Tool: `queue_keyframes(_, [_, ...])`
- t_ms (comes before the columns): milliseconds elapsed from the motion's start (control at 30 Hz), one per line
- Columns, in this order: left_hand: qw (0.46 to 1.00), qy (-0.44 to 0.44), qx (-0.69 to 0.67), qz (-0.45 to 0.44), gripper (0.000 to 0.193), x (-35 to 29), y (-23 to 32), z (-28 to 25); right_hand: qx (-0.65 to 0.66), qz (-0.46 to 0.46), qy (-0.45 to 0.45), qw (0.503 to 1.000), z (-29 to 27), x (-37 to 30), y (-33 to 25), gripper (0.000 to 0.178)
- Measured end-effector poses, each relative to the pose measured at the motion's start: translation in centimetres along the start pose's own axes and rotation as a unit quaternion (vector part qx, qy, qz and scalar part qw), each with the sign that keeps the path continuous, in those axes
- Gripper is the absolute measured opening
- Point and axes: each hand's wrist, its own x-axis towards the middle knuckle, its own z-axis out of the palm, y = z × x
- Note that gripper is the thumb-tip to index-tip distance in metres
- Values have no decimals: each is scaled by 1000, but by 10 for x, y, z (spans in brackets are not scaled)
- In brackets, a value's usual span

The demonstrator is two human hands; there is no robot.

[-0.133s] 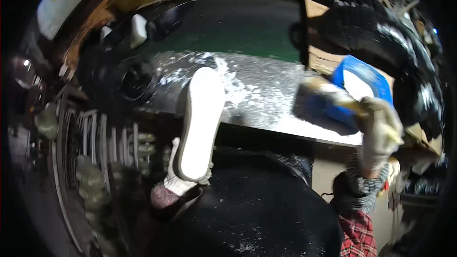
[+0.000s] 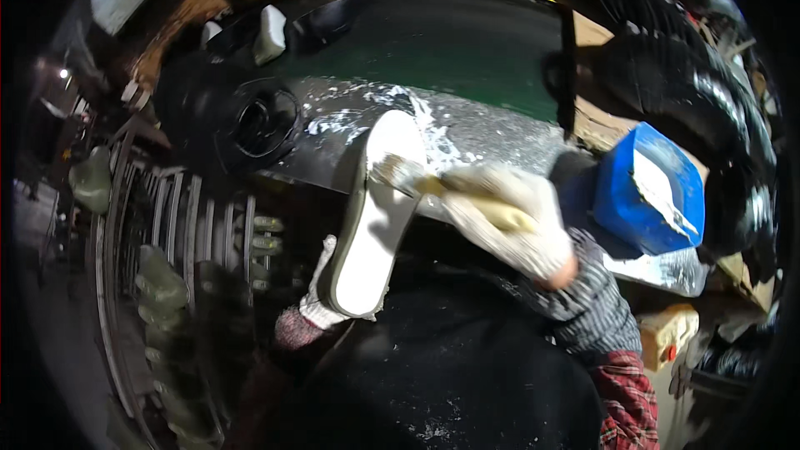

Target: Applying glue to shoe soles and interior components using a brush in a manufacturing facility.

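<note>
— Where was the shoe sole (image 2: 377,217)?

— Propped upright in the gloved left hand (image 2: 315,304), which gripped its lower end; its long axis ran away from the person, over the spattered bench (image 2: 500,146).

— And the right hand (image 2: 508,217)?

— Closed around a brush (image 2: 417,179), bristles touching the sole's upper right edge. The blue tub (image 2: 650,192) sat farther right.

Right hand (image 2: 508,221) with brush (image 2: 408,177) moved from blue tub (image 2: 650,192) to white shoe sole (image 2: 379,217)
</note>
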Motion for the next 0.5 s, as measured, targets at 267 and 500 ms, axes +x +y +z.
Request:
queue_keyframes(267, [990,-139,6,-11,79,-5,11,-46,-533,-345,311,707,7,27,20,20])
queue_keyframes(500, [989,-123,-54,-56,62,5,23,-28,-555,-336,298,701,50,71,-30,19])
